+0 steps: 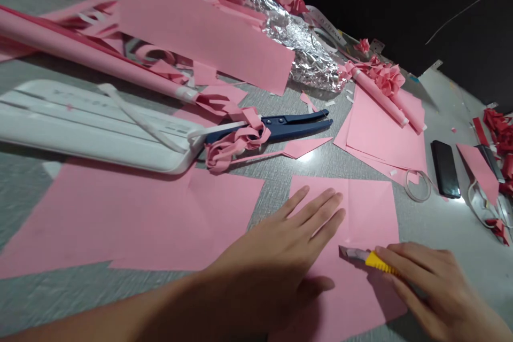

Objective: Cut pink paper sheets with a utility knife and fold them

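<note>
My left hand (280, 248) lies flat, fingers stretched out, pressing on a pink paper sheet (363, 214) on the grey table. My right hand (433, 283) grips a yellow utility knife (374, 259). Its blade tip rests on the same sheet, just right of my left fingertips. A larger pink sheet (132, 219) lies to the left of my left arm.
Blue-handled scissors (292, 125) lie among curled pink strips beside a white paper trimmer (80, 128). Crumpled foil (300, 43), a pink paper roll (80, 48) and pink scraps fill the back. A black phone (444, 168), tape ring (417, 186) and red scraps (499, 128) sit right.
</note>
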Demonstrator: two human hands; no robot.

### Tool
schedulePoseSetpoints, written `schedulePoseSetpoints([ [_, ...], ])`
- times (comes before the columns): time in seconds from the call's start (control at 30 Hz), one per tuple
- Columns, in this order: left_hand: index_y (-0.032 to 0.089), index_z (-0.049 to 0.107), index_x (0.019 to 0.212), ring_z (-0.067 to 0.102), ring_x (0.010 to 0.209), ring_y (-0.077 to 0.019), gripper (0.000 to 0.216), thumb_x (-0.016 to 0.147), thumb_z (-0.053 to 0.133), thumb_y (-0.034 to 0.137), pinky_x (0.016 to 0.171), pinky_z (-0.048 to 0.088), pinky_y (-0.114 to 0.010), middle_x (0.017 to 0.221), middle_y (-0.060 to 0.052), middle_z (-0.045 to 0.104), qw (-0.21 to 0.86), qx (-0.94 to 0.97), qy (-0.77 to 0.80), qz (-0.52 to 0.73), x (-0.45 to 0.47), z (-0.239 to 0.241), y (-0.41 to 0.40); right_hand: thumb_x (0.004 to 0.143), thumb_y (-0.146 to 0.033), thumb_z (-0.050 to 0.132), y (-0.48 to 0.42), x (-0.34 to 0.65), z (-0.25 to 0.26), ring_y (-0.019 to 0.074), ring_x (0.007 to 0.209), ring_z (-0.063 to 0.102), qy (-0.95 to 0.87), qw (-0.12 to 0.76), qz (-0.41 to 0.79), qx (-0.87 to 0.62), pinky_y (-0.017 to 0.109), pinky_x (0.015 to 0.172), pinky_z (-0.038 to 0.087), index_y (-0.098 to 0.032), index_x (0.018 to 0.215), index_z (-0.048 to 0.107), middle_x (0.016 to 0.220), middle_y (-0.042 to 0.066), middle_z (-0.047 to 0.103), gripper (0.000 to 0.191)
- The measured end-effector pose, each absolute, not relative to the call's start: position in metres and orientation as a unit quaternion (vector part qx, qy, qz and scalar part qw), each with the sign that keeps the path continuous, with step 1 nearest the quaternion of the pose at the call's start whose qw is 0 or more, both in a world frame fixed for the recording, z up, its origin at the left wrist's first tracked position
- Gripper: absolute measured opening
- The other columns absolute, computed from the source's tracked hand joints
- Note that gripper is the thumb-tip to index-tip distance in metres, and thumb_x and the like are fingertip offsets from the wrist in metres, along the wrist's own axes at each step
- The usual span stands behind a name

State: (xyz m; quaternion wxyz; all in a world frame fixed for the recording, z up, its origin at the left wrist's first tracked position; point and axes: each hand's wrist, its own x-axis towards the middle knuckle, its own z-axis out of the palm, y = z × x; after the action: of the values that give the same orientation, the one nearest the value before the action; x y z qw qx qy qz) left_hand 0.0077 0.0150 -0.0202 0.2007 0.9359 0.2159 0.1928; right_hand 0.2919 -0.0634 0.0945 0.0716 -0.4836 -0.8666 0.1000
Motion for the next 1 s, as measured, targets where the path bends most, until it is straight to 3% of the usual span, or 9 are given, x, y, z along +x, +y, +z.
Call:
schedulePoseSetpoints([
  [0.37, 0.008, 0.035, 0.170, 0.028, 0.169, -0.0395, 0.088, 0.105, 0.062, 0.060, 0.140, 0.012, -0.060, 0.180, -0.023, 0.036, 0.205, 0.933, 0.216, 0.202, 0.009, -0.023, 0.015, 0.117, -0.029, 0.049, -0.062, 0.295, 0.101, 0.0211, 0.091, 0.087, -0.862, 0.073, 0.106, -0.490, 0.025, 0.069, 0.069, -0.022, 0.132, 0.076, 0.108, 0.008, 0.088, 0.031],
  [0.6, 0.011, 0.036, 0.171, 0.032, 0.168, -0.0403, 0.088, 0.101, 0.069, 0.054, 0.139, 0.020, -0.062, 0.181, -0.021, 0.034, 0.215, 0.930, 0.227, 0.191, 0.009, -0.020, 0.014, 0.117, -0.028, 0.048, -0.063, 0.299, 0.101, 0.0205, 0.094, 0.086, -0.863, 0.057, 0.111, -0.490, 0.025, 0.072, 0.070, -0.020, 0.134, 0.073, 0.111, 0.009, 0.087, 0.031],
  [0.8, 0.007, 0.041, 0.168, 0.041, 0.163, -0.0451, 0.090, 0.097, 0.075, 0.052, 0.133, 0.032, -0.067, 0.177, -0.025, 0.040, 0.212, 0.938, 0.215, 0.171, 0.009, -0.011, 0.018, 0.114, -0.026, 0.055, -0.067, 0.303, 0.101, 0.0210, 0.098, 0.085, -0.852, 0.050, 0.139, -0.503, 0.025, 0.076, 0.069, -0.024, 0.140, 0.071, 0.116, 0.007, 0.086, 0.031],
  [1.0, 0.009, 0.043, 0.167, 0.043, 0.162, -0.0428, 0.082, 0.102, 0.070, 0.052, 0.134, 0.031, -0.066, 0.174, -0.023, 0.046, 0.228, 0.930, 0.218, 0.188, 0.009, -0.009, 0.020, 0.112, -0.023, 0.055, -0.068, 0.306, 0.101, 0.0207, 0.097, 0.085, -0.845, 0.058, 0.156, -0.508, 0.026, 0.076, 0.069, -0.023, 0.141, 0.071, 0.117, 0.007, 0.086, 0.033],
])
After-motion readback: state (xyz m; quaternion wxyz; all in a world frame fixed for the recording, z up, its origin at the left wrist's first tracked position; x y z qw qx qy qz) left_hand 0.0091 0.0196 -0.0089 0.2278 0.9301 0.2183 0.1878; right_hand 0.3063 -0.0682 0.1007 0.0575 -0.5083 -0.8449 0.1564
